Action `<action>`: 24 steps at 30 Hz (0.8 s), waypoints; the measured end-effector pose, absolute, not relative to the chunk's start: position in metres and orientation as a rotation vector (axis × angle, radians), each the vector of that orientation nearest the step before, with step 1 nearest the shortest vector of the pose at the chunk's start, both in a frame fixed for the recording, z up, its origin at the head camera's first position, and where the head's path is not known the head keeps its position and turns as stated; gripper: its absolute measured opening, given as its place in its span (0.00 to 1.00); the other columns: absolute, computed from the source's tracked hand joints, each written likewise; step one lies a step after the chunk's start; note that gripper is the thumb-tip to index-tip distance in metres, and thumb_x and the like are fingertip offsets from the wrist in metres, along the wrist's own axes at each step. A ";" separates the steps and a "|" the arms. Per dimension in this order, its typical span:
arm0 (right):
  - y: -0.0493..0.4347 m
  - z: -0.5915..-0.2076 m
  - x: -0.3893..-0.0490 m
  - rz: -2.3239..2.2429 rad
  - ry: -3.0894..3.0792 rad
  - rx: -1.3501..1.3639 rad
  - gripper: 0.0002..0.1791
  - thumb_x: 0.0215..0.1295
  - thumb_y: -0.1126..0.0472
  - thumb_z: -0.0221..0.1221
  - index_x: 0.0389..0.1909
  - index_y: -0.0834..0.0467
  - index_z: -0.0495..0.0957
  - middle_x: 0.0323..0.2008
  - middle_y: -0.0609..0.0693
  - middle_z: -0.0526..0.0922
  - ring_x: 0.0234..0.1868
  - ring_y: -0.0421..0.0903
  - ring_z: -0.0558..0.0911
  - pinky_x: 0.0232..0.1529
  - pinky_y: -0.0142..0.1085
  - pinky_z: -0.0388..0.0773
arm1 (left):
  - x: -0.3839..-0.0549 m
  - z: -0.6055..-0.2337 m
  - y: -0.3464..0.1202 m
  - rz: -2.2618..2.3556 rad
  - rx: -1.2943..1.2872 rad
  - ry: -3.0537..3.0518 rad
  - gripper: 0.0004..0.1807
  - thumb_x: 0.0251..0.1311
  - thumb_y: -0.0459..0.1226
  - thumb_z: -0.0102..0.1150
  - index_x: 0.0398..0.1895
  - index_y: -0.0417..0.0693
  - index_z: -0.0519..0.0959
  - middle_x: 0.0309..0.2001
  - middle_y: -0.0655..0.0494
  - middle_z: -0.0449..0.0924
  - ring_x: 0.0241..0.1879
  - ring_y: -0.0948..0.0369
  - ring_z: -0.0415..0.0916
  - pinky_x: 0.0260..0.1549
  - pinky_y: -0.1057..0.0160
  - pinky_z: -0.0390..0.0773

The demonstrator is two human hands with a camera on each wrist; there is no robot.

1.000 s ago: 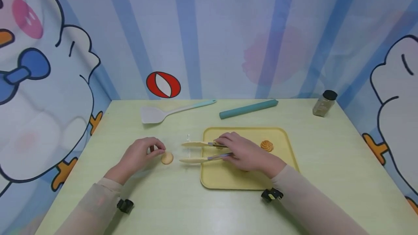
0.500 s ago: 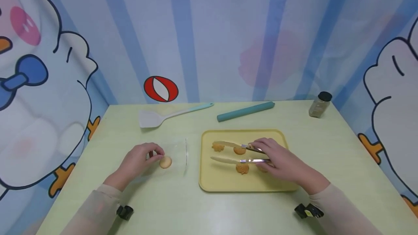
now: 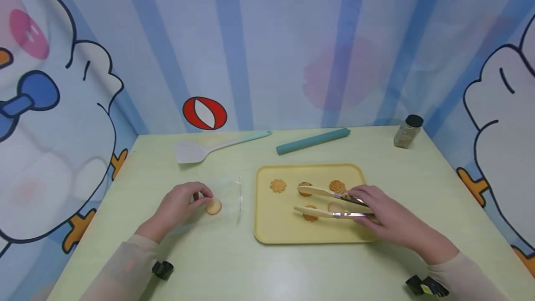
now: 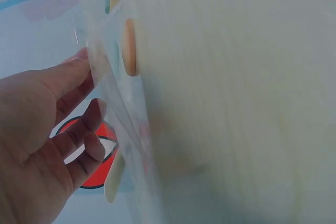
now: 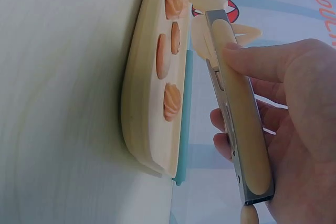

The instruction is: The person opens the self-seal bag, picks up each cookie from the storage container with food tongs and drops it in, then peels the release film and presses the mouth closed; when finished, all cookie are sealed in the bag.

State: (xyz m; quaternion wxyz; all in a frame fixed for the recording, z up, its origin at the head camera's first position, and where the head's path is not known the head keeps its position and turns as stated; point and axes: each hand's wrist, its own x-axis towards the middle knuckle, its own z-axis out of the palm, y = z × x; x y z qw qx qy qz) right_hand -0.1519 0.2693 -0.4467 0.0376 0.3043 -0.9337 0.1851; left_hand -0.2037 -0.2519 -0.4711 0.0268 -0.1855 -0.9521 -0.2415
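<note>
On the left, my left hand (image 3: pixel 185 203) pinches the edge of a clear plastic bag (image 3: pixel 230 199), which also shows thin and upright at its fingertips in the left wrist view. A round flat cookie (image 3: pixel 214 206) lies inside the bag, just past the fingers. My right hand (image 3: pixel 390 215) grips food tongs (image 3: pixel 349 214) with cream tips and metal sides. The tongs are spread, with nothing between their tips, above a yellow tray (image 3: pixel 267 233). Several cookies sit on that tray, among them a star-shaped one (image 3: pixel 277 186) and a swirled one (image 3: pixel 336 186); the tongs partly cover others.
Along the back of the table lie a spatula (image 3: pixel 194 152) and a teal rolling pin (image 3: pixel 313 141). A jar with a black lid (image 3: pixel 407 132) stands at the back right corner. A printed curtain (image 3: pixel 276 50) hangs behind the table.
My right hand has carried the spread tongs rightward, from beside the bag to over the tray's right half. The left hand keeps its place at the bag, its cookie nearly unmoved.
</note>
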 end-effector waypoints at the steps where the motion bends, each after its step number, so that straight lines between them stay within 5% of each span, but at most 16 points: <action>1: 0.271 -0.445 -0.150 0.568 -2.863 0.936 0.29 0.68 0.58 0.69 0.67 0.58 0.73 0.62 0.54 0.77 0.61 0.52 0.78 0.56 0.51 0.80 | -0.204 -0.471 -0.251 -0.748 -0.573 -2.944 0.06 0.62 0.38 0.72 0.39 0.60 0.86 0.36 0.67 0.83 0.31 0.67 0.72 0.34 0.63 0.74; 24: 0.288 -0.430 -0.145 0.432 -2.942 0.982 0.28 0.66 0.55 0.70 0.66 0.48 0.76 0.61 0.47 0.78 0.58 0.46 0.80 0.52 0.46 0.82 | -0.204 -0.470 -0.251 -0.802 -0.590 -2.945 0.06 0.62 0.38 0.72 0.38 0.62 0.85 0.36 0.68 0.83 0.33 0.67 0.72 0.36 0.63 0.75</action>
